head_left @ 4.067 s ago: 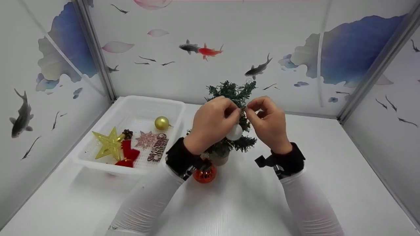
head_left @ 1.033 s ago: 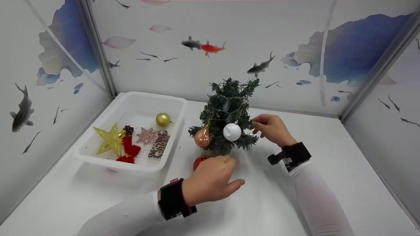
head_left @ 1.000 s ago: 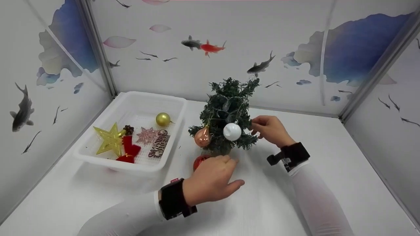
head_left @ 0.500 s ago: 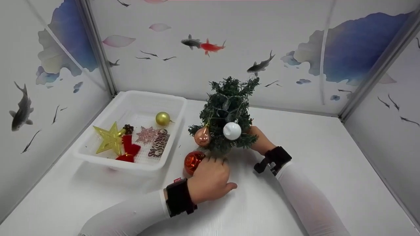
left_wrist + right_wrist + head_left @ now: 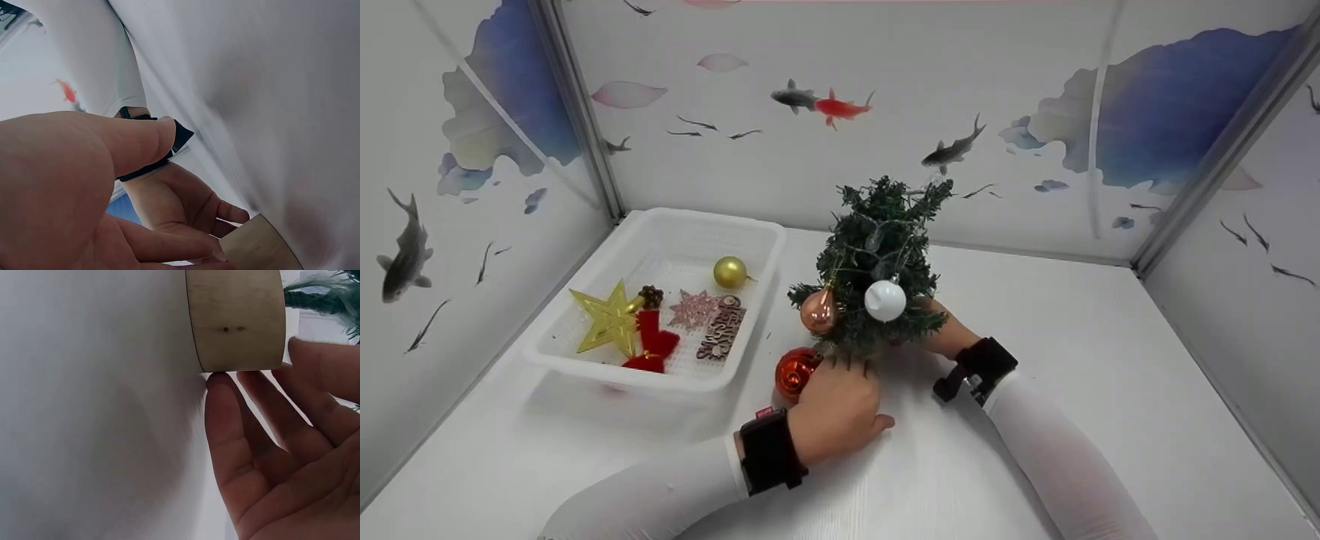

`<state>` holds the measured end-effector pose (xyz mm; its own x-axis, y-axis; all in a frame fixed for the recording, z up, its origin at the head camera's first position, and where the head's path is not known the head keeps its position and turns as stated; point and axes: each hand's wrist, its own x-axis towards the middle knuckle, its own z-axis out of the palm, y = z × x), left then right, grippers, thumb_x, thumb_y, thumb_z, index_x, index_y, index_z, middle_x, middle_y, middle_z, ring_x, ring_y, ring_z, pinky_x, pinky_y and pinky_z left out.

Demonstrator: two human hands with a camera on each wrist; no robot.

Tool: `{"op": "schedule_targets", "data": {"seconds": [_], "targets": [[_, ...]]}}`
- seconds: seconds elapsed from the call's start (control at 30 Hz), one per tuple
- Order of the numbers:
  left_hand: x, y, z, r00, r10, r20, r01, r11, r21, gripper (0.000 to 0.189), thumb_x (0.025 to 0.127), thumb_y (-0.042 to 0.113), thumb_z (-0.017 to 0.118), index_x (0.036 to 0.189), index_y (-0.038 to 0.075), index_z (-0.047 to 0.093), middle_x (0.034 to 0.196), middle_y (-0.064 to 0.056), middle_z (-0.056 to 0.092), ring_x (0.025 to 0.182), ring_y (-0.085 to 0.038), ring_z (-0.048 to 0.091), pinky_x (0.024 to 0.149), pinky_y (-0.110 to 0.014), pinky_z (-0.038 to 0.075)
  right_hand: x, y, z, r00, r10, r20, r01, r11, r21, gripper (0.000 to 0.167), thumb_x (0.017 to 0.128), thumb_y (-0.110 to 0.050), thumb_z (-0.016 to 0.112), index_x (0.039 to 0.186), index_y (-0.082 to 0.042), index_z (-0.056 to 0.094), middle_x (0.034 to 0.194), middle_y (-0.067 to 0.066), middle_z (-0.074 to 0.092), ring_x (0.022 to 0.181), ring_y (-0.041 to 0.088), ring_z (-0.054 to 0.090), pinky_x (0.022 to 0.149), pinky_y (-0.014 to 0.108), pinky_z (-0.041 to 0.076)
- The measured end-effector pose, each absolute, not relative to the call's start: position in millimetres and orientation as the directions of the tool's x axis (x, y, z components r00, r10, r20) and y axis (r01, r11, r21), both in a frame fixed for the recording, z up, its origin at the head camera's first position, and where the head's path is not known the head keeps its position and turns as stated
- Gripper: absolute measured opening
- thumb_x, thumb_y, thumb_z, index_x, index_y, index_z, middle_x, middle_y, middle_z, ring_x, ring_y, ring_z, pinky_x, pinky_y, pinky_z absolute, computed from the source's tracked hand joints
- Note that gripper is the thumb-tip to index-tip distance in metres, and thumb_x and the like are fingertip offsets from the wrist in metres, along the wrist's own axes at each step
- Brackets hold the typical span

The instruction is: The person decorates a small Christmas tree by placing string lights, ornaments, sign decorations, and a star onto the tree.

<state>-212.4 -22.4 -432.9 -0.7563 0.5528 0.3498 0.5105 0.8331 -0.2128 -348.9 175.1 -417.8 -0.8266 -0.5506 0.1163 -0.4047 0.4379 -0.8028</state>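
Note:
A small green Christmas tree [image 5: 844, 255] stands on the table, with a white bauble [image 5: 885, 301] and a copper drop-shaped bauble [image 5: 818, 311] hanging on its front. In front of it, my left hand [image 5: 840, 409] reaches low; the left wrist view shows its straight fingers touching the round wooden base [image 5: 259, 247]. From the other side my right hand [image 5: 949, 330], partly hidden behind branches, has its fingertips against the same base, extended rather than wrapped round it, as the right wrist view shows. A shiny red bauble [image 5: 795, 373] lies beside my left hand.
On the left stands a white plastic basket [image 5: 540, 360] with a gold star [image 5: 606, 319], a gold bauble [image 5: 730, 271], a pine cone [image 5: 651, 295], a pink glittery snowflake [image 5: 694, 309], a lettered Christmas sign [image 5: 721, 330] and a red velvet ornament [image 5: 658, 341]. Printed wall panels enclose the table.
Both hands were up at the branches; the left came down to the front first. Since then my right hand has moved down and inward to the base, and the red bauble has shifted slightly left.

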Motion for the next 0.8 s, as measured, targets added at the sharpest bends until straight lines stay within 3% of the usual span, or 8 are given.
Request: {"op": "schedule_targets", "data": {"seconds": [0.1,0.2,0.4,0.63,0.8], "targets": [[-213.7,-23.6,-432.3,-0.752,0.555,0.356,0.513,0.831,-0.213,0.074,0.079,0.067,0.063,0.106,-0.002,0.066,0.101,-0.013,0.064,0.094,-0.029,0.060,0.078,-0.046,0.049,-355.6,179.5,-428.3,-0.841,-0.532,0.097,-0.376,0.445,-0.813,0.066,0.078,-0.022,0.081,0.136,-0.008,0.053,0.131,0.009,0.060,0.113,0.019,0.057,0.095,0.039,0.048],[-215.0,-24.7,-431.5,-0.747,0.566,0.348,0.519,0.824,-0.227,0.081,0.079,0.067,0.063,0.119,-0.004,0.062,0.111,-0.016,0.065,0.101,-0.031,0.061,0.082,-0.046,0.050,-364.0,184.6,-441.2,-0.850,-0.520,0.085,-0.358,0.452,-0.817,0.074,0.079,-0.022,0.081,0.143,-0.010,0.045,0.140,0.011,0.053,0.127,0.026,0.051,0.106,0.046,0.041],[-218.8,-28.5,-434.4,-0.725,0.591,0.354,0.523,0.807,-0.274,0.086,0.079,0.065,0.064,0.132,-0.003,0.055,0.126,-0.019,0.061,0.112,-0.033,0.060,0.093,-0.048,0.047,-365.0,190.0,-449.1,-0.839,-0.533,0.108,-0.392,0.455,-0.799,0.078,0.086,-0.037,0.073,0.151,-0.023,0.033,0.153,0.003,0.038,0.140,0.025,0.037,0.113,0.050,0.030],[-224.0,-31.6,-436.6,-0.682,0.601,0.417,0.507,0.799,-0.324,0.082,0.076,0.062,0.068,0.129,0.000,0.059,0.126,-0.017,0.061,0.116,-0.031,0.058,0.100,-0.048,0.043,-355.9,192.1,-448.8,-0.845,-0.527,0.095,-0.373,0.452,-0.810,0.083,0.080,-0.023,0.079,0.150,-0.018,0.034,0.146,0.007,0.047,0.134,0.024,0.043,0.111,0.046,0.033],[-226.3,-34.3,-437.0,-0.672,0.614,0.414,0.521,0.789,-0.326,0.081,0.076,0.062,0.069,0.133,0.005,0.057,0.126,-0.016,0.060,0.118,-0.032,0.057,0.101,-0.049,0.042,-337.6,187.0,-430.9,-0.824,-0.559,0.095,-0.395,0.446,-0.803,0.052,0.088,-0.017,0.070,0.135,-0.005,0.053,0.124,0.013,0.062,0.106,0.020,0.054,0.093,0.036,0.044]]}}
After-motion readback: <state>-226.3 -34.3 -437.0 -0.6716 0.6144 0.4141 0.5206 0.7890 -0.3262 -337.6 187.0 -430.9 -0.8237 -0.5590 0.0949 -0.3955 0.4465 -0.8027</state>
